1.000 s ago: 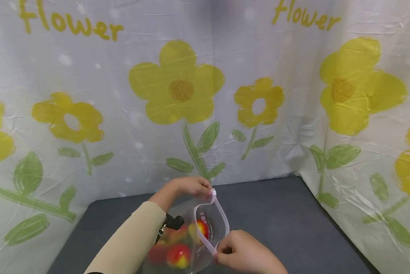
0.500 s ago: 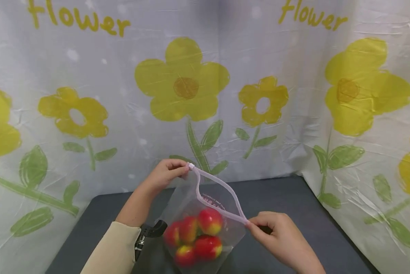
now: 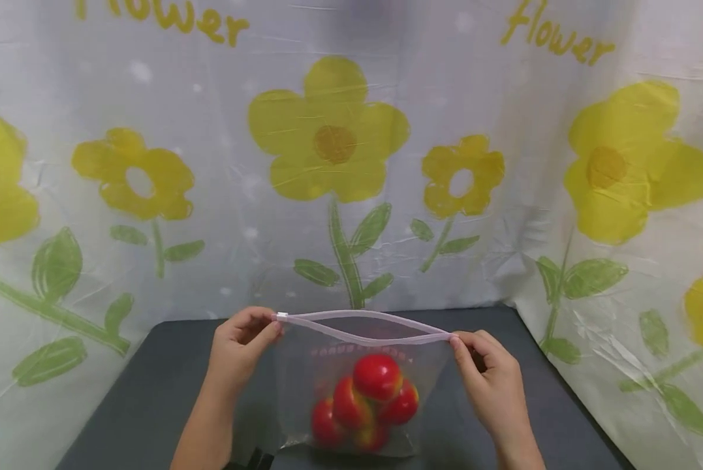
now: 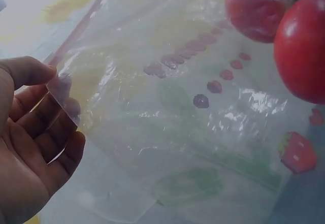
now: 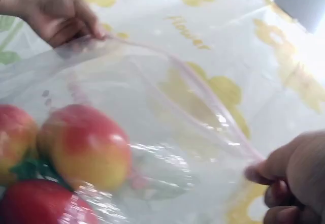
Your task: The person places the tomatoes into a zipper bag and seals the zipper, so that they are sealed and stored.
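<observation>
A clear zip bag [image 3: 295, 391] with a pale pink zip edge hangs upright between my hands, its mouth parted in the middle. Several red and yellow apples [image 3: 377, 377] lie bunched low inside it. At the zip's left end, beside a white slider [image 3: 282, 316], my left hand [image 3: 237, 346] pinches the corner. My right hand [image 3: 492, 375] pinches the opposite corner between thumb and forefinger. Through the film in the left wrist view I see printed strawberries [image 4: 298, 153]. The right wrist view shows the zip edge [image 5: 200, 84] stretched from one hand to the other.
A dark grey table [image 3: 157, 385] lies beneath the bag. Behind it and along the right side stands a white curtain [image 3: 222, 261] printed with yellow flowers. A black wrist strap [image 3: 257, 459] shows at the bottom edge.
The bag has turned from slanted to facing me, its zip edge now nearly level. My left hand went up, then left and down; my right hand rose and moved right.
</observation>
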Demonstrator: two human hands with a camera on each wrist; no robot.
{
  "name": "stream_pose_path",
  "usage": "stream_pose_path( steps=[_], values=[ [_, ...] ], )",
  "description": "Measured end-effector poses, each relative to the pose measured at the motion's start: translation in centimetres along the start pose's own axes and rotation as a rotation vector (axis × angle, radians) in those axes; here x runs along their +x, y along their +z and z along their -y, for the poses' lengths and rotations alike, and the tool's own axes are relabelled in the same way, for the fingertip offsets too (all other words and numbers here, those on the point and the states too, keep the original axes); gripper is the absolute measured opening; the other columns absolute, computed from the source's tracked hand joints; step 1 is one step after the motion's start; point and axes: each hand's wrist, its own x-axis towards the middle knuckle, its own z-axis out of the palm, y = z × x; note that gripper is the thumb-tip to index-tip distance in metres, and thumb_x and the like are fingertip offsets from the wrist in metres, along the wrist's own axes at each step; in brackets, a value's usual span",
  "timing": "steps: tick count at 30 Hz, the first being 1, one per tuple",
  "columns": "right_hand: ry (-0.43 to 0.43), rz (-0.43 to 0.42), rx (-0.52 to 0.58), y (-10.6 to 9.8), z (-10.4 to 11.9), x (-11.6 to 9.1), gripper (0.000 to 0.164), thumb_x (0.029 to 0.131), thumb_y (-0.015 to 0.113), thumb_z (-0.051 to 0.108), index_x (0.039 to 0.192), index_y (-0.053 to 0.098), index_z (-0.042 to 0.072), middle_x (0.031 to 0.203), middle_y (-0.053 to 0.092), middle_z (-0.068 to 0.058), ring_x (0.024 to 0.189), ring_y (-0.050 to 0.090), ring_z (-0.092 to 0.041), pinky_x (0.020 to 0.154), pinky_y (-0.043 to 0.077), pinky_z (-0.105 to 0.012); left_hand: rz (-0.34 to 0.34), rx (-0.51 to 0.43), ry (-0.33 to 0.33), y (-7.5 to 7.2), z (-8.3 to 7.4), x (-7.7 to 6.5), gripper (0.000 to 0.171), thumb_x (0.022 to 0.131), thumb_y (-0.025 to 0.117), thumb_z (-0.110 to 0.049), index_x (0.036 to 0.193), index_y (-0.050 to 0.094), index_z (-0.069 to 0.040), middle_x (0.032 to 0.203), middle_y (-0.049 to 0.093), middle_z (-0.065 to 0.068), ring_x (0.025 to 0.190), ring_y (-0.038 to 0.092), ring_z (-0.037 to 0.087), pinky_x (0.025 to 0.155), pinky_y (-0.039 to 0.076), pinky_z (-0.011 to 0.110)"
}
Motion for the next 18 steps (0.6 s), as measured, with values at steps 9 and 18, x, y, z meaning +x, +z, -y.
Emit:
stream_pose_path(
  steps=[9, 18],
  values=[
    [0.058, 0.013, -0.048, 2.4, 1.0, -0.8, 0.016, 0.095, 0.072, 0.006, 0.11, 0.077, 0.008, 0.085, 0.057, -0.002, 0.066, 0.047, -0.012, 0.057, 0.038, -0.018, 0.036, 0.188, 0.144, -1.6, -0.6, -1.4, 0.023, 0.087, 0.07, 0.014, 0.095, 0.071, -0.008, 0.088, 0.068, 0.005, 0.078, 0.064, 0.012, 0.074, 0.052, 0.022],
    [-0.648, 0.352, -0.283, 5.7, 11.2, 2.5, 0.027, 0.08, 0.085, 0.009, 0.106, 0.079, 0.011, 0.092, 0.062, 0.004, 0.081, 0.054, -0.015, 0.072, 0.043, -0.032, 0.095, 0.165, 0.218, -2.2, 0.0, -1.3, 0.019, 0.089, 0.069, 0.01, 0.09, 0.071, -0.009, 0.079, 0.066, -0.001, 0.067, 0.06, 0.012, 0.064, 0.052, 0.026]
  ],
)
